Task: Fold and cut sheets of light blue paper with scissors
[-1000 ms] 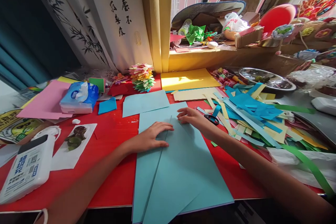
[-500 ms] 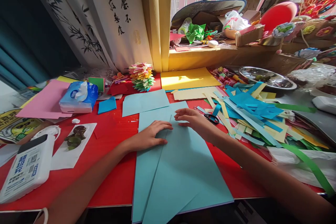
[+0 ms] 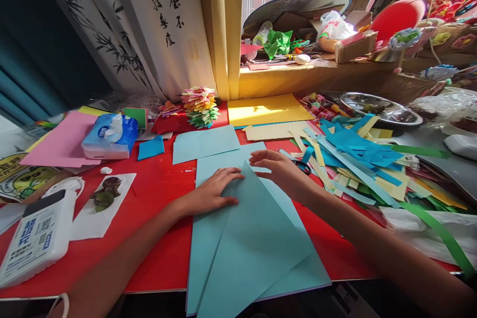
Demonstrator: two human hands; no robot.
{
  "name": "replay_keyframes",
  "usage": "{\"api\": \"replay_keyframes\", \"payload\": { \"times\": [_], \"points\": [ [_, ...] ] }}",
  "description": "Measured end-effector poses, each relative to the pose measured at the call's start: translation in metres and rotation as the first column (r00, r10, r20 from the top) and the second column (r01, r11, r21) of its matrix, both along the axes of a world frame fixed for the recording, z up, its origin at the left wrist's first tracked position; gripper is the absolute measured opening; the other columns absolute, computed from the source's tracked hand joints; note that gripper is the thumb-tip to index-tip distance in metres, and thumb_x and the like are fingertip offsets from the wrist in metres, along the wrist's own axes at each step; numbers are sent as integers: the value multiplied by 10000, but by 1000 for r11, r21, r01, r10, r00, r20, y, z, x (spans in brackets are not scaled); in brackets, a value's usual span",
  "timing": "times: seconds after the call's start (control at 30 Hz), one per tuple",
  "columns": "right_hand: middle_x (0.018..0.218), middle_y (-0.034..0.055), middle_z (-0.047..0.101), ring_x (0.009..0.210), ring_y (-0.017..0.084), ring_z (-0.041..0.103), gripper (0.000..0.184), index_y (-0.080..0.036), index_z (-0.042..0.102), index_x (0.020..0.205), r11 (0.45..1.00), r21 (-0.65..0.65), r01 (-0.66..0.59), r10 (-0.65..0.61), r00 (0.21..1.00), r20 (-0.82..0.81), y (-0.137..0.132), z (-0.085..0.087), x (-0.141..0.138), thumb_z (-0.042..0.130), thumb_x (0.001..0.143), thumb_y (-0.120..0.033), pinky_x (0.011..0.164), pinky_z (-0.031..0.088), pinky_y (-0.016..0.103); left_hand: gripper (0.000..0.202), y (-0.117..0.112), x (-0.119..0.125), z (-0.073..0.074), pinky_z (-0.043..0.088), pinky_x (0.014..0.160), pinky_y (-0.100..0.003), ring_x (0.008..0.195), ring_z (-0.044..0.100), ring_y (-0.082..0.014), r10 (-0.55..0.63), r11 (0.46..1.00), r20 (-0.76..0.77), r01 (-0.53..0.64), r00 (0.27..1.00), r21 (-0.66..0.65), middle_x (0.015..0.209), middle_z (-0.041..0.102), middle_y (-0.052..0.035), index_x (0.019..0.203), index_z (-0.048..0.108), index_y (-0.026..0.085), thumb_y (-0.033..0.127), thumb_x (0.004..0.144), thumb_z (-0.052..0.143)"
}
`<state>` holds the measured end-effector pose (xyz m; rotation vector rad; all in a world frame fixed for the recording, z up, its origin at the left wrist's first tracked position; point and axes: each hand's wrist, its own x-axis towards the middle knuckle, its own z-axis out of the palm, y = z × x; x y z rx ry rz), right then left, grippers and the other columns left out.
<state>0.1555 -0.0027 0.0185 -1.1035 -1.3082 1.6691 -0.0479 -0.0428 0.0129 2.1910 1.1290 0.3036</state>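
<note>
A large light blue paper sheet (image 3: 253, 248) lies on the red table (image 3: 156, 238), folded over diagonally so its flap ends in a point near my hands. My left hand (image 3: 214, 193) presses flat on the sheet's left part, fingers stretched out. My right hand (image 3: 278, 169) hovers at the top of the flap with curled fingers pinching its edge, the flap slightly raised. A second light blue sheet (image 3: 204, 143) lies just behind.
Black-handled scissors (image 3: 301, 166) lie by my right wrist. A heap of paper strips (image 3: 357, 159) fills the right side, with a metal bowl (image 3: 380, 109) behind. A tissue pack (image 3: 112, 136), wipes pack (image 3: 37, 236), pink sheet (image 3: 63, 141) and stacked folded papers (image 3: 200, 107) sit left and back.
My right hand has lifted off the sheet and drawn the flap up and over, so the fold now forms a sharper point. My left hand has stayed pressed in place.
</note>
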Motion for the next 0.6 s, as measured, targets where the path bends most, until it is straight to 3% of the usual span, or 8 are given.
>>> {"api": "replay_keyframes", "payload": {
  "times": [0.1,0.2,0.27,0.37,0.47,0.53,0.6],
  "points": [
    [1129,89,521,1044,195,514,278,-198,557,976,1000,-23,15,-15,1000,-26,0,-2,1,575,705,-256,787,491,308,563,0,0,0,245,1047,-384,1286,233,-237,13,1000,19,-12,1000,-11,1405,278,-30,1311,338,301,484,797,477],
    [1150,91,503,1038,187,520,327,-210,547,1046,995,8,-97,97,995,5,-1,-1,3,551,720,-231,776,496,301,584,1,-1,0,239,1053,-371,1296,223,-233,52,997,51,-49,997,-55,1423,252,-23,1331,312,299,511,804,444],
    [1183,65,493,1063,172,506,374,-242,537,1092,969,123,-214,204,975,87,-3,0,2,545,721,-196,820,472,297,569,2,-2,1,242,1053,-351,1292,243,-223,88,991,89,-78,992,-108,1421,268,-13,1336,308,291,515,822,404],
    [1209,36,476,1099,168,476,364,-272,548,1086,880,338,-334,261,934,242,-4,-2,-1,568,725,-222,857,440,296,525,3,-4,4,260,1042,-343,1273,295,-224,130,973,177,-91,976,-211,1400,334,8,1321,345,290,521,851,320],
    [1126,47,519,1029,178,499,197,-230,603,928,798,492,-348,137,900,414,-2,-7,-3,574,743,-289,855,416,314,529,1,-7,9,318,1007,-349,1224,381,-231,161,934,271,-58,949,-353,1338,437,12,1288,410,288,538,867,209],
    [1021,49,567,927,174,527,134,-204,598,839,784,539,-309,-2,867,499,0,-10,-3,559,761,-305,814,406,310,560,-1,-11,11,375,962,-350,1165,454,-232,212,893,333,-44,919,-448,1264,516,-8,1254,460,273,558,861,180],
    [903,37,598,829,167,538,136,-195,575,809,788,561,-252,-108,841,529,3,-12,-2,529,784,-321,733,401,286,537,-3,-17,10,434,895,-354,1082,525,-242,305,877,365,-110,880,-468,1164,591,-29,1190,524,262,585,822,303]
  ]
}}
